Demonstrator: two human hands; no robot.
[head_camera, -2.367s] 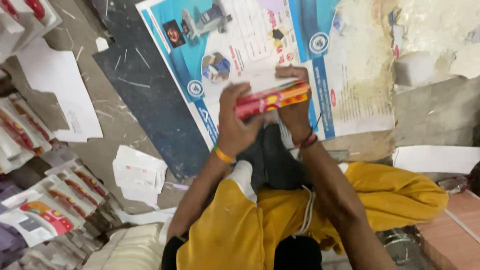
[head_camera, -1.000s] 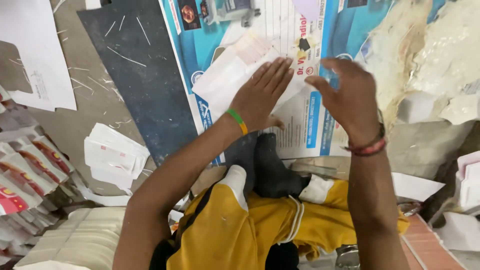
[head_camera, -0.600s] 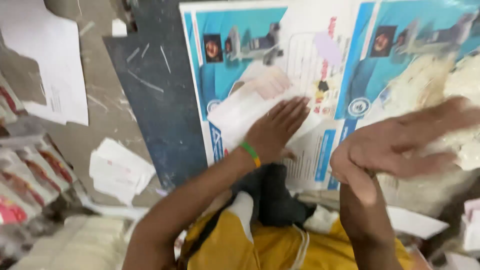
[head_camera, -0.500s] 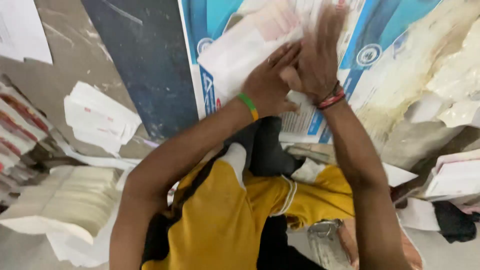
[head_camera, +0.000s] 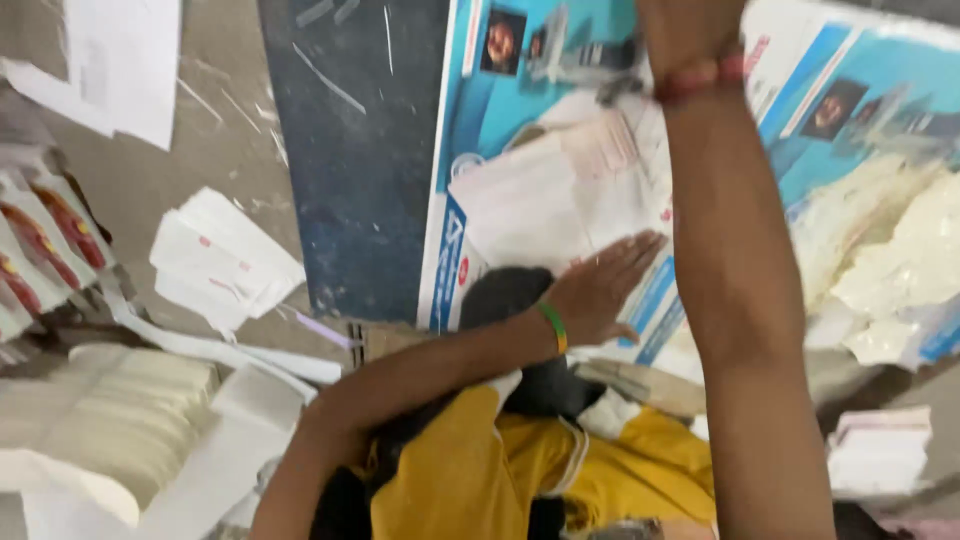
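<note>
Left hand (head_camera: 600, 295): fingers spread flat, pressing white folded paper sheet (head_camera: 545, 195).
Right hand: fingers out of frame, state unknown.
Tip: keep palm flat, pressure even.

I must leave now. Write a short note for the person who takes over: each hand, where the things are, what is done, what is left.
Left hand: open, flat, palm down on the white folded paper.
Right hand: out of view past the top edge; only the forearm with a red wristband shows.
The paper lies on the blue printed sheet.
More white folded papers sit in a pile at the left.
Done: paper pressed flat.
Left: cannot tell.
</note>
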